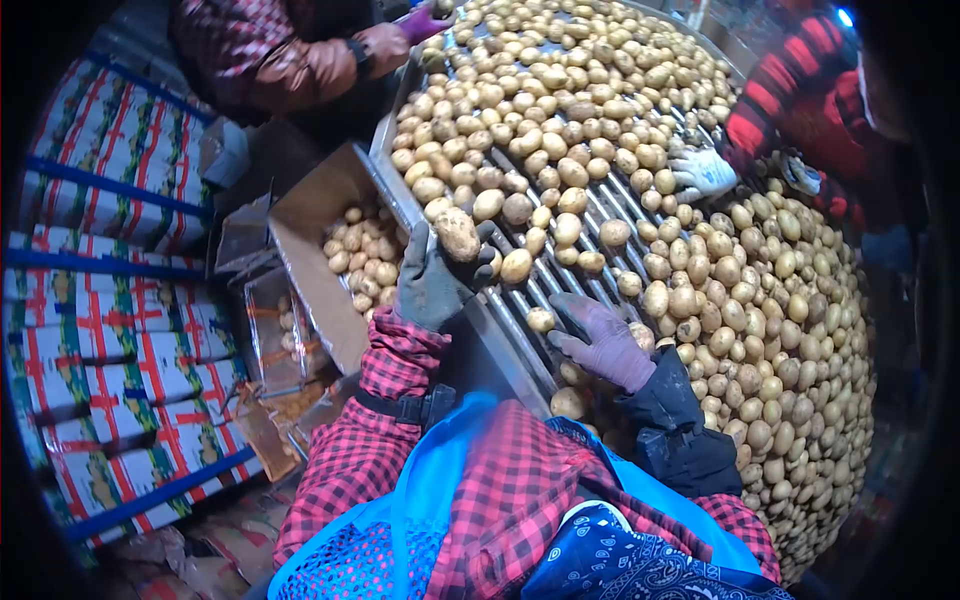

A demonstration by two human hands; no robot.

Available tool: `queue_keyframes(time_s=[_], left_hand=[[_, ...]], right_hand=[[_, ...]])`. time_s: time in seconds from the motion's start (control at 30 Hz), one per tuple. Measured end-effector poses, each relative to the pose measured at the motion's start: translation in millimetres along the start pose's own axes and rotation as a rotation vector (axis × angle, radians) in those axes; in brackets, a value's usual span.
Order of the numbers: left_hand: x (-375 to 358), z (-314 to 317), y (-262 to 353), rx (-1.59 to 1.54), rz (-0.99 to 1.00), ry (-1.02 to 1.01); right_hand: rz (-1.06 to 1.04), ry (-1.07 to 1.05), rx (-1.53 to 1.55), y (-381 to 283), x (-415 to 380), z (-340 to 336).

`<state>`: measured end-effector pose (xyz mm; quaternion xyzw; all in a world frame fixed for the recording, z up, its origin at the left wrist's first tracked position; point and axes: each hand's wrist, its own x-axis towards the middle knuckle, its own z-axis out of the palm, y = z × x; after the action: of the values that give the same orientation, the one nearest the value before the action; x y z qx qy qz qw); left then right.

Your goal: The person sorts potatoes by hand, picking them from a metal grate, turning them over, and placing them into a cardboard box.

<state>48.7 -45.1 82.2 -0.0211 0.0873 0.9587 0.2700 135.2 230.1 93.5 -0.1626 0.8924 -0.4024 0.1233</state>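
Note:
My left hand (pixel 430 285), in a dark grey glove, is closed around a large brownish potato (pixel 457 236) at the near-left rim of the sorting table. A second potato (pixel 516 266) lies just right of its fingers. Over the metal rollers (pixel 596 212), my right hand (pixel 607 347) wears a purplish glove and reaches left with its fingers apart, holding nothing that I can see. Close to those fingertips sits a small pale potato (pixel 540 319). Many loose potatoes (pixel 765 300) cover the far side and the right of the rollers.
Left of the metal rim (pixel 392 190) stands a cardboard box (pixel 325 205) partly filled with potatoes. Stacked printed cartons (pixel 100 340) with blue bands fill the far left. A co-worker's white-gloved hand (pixel 702 173) is among the potatoes at right; another's purple-gloved hand (pixel 425 22) is at top.

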Motion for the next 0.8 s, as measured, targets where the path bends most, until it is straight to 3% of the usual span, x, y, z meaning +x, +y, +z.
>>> queue_keyframes(time_s=[0.17, 0.23, 0.4, 0.47, 0.57, 0.63, 0.7, 0.77, 0.8], left_hand=[[-33.7, -12.0, 3.6, -0.045, 0.008, -0.036], [-48.4, -21.3, 9.3, 0.212, 0.055, 0.027], [-98.6, -24.6, 17.8, 0.126, 0.119, 0.179], [-125.9, -29.0, 29.1, 0.287, 0.160, 0.234], [-174.6, -29.0, 55.1, 0.276, 0.390, 0.431], [-220.9, -47.1, 88.4, 0.301, 0.581, 0.421], [-273.4, -39.8, 116.3, 0.547, 0.699, 0.675], [-301.7, -11.7, 119.9, 0.432, 0.769, 0.547], [-320.3, -14.0, 120.9, 0.461, 0.783, 0.596]], right_hand=[[-0.001, -0.131, 0.038, -18.3, 0.4, 12.0], [-0.032, -0.147, 0.016, -14.7, 0.2, 19.1], [-0.024, -0.148, 0.037, -21.2, -2.9, 21.9], [-0.034, -0.146, 0.019, -23.1, -2.8, 21.2], [0.019, -0.155, 0.045, -26.0, -3.8, 20.4], [0.015, -0.162, 0.012, -22.8, -3.6, 21.8], [-0.011, -0.138, 0.043, -15.8, -4.9, 26.2], [-0.004, -0.174, 0.079, -20.3, -3.0, 25.8], [-0.002, -0.192, 0.080, -20.7, -3.9, 27.8]])
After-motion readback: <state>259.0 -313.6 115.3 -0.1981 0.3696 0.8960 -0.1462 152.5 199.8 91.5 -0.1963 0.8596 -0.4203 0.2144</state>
